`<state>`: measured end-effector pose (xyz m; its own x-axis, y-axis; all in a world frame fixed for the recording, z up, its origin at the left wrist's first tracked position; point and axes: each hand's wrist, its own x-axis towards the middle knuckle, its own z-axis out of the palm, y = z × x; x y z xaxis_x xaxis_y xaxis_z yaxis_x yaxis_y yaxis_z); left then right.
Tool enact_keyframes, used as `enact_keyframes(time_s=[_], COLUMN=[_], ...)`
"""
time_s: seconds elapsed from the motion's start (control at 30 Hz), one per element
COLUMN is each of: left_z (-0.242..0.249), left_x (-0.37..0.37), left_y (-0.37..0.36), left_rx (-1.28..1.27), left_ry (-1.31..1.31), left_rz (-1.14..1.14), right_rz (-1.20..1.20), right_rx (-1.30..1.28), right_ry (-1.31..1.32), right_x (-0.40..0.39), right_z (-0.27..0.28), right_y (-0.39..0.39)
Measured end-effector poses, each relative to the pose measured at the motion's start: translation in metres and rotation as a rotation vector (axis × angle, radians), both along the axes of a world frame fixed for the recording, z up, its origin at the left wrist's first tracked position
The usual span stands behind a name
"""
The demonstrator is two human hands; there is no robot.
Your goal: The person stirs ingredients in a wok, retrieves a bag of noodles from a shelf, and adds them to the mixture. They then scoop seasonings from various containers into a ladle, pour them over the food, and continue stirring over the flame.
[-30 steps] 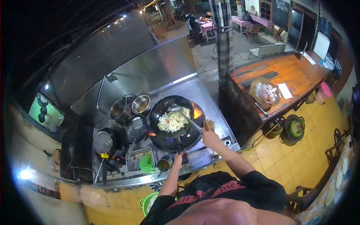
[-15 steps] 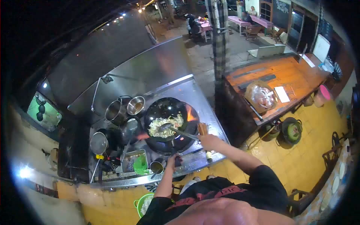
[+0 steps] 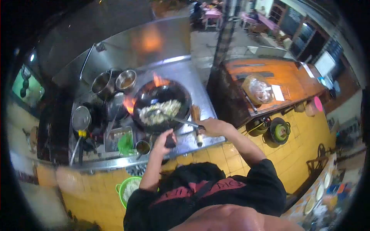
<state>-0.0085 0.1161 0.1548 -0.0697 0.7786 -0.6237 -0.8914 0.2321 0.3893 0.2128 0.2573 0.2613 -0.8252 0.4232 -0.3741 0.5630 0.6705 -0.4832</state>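
Observation:
My left hand (image 3: 163,142) is closed around the dark handle of a black wok (image 3: 180,97), at the near edge of the stove. Inside the wok lies a heap of pale, chopped food (image 3: 169,108), with bits of green in it. My right hand (image 3: 214,127) grips the handle of a metal cooking ladle (image 3: 178,119), whose head is in the food and partly hidden by it. Orange flames (image 3: 130,104) show at the wok's left side and behind its far rim.
Left of the wok stand a pot (image 3: 102,84), a steel bowl (image 3: 126,79), a strainer (image 3: 81,118) and a tray with a green thing (image 3: 125,144). A brush (image 3: 195,113) lies right. Beyond is a wooden table (image 3: 285,69) with a bag (image 3: 259,89). A green basin (image 3: 122,189) sits below.
My left hand has risen with the wok handle, and the wok looks tilted. Flames now show at its left and far sides instead of its right. The camera view has also shifted.

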Motion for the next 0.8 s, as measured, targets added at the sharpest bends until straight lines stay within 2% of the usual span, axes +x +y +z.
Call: enact_keyframes(time_s=[0.03,0.07,0.13,0.17,0.2,0.23,0.27,0.33,0.4,0.43,0.53,0.6,0.63,0.67,0.7,0.73,0.77,0.8], left_z=[-0.034,-0.095,-0.070,-0.050,-0.009,0.007,0.036,0.009,-0.028,-0.070,-0.038,-0.008,0.002,-0.010,-0.040,-0.074,-0.117,-0.124], left_x=[-0.012,-0.030,-0.005,0.023,0.043,0.052,0.058,0.028,-0.011,-0.024,0.023,0.043,0.043,0.034,0.023,0.008,-0.013,-0.017], left_y=[-0.006,-0.012,-0.020,-0.029,-0.037,-0.042,-0.043,-0.025,-0.013,-0.011,-0.038,-0.058,-0.058,-0.049,-0.040,-0.030,-0.020,-0.015], left_rx=[-0.052,0.040,-0.212,-0.137,-0.022,-0.057,-0.082,-0.088,0.008,0.000,0.046,-0.051,-0.074,-0.066,-0.066,-0.067,0.019,0.052], left_ry=[0.168,0.253,0.433,0.360,0.285,0.168,0.139,0.255,0.405,0.373,0.440,0.214,0.219,0.216,0.350,0.488,0.646,0.658], left_rz=[-0.027,-0.080,-0.052,0.050,0.020,-0.068,-0.089,-0.152,-0.065,0.020,0.010,-0.132,-0.101,-0.082,-0.034,0.011,-0.095,0.049], right_rz=[-0.013,-0.051,-0.068,-0.025,-0.093,-0.168,-0.145,-0.114,-0.126,-0.150,-0.211,-0.233,-0.279,-0.322,-0.341,-0.335,-0.364,-0.394], right_rx=[-0.010,0.001,0.078,0.061,0.090,0.126,0.119,0.223,0.259,0.303,0.413,0.442,0.421,0.386,0.349,0.344,0.307,0.273], right_ry=[0.021,0.025,-0.054,-0.062,-0.088,-0.107,-0.101,-0.023,-0.066,-0.084,-0.125,-0.190,-0.061,0.061,0.073,0.068,0.199,0.331], right_x=[0.001,0.001,-0.007,-0.012,-0.013,-0.014,-0.012,-0.001,-0.003,-0.003,-0.021,-0.014,-0.009,-0.003,0.002,0.001,-0.001,-0.003], right_z=[0.001,-0.012,-0.005,-0.008,-0.012,-0.015,-0.020,-0.030,-0.035,-0.058,-0.061,-0.048,-0.023,-0.001,0.014,0.008,-0.004,-0.020], right_y=[-0.009,-0.015,-0.032,-0.036,-0.041,-0.044,-0.042,-0.039,-0.045,-0.044,-0.024,-0.028,-0.026,-0.028,-0.036,-0.038,-0.038,-0.037])
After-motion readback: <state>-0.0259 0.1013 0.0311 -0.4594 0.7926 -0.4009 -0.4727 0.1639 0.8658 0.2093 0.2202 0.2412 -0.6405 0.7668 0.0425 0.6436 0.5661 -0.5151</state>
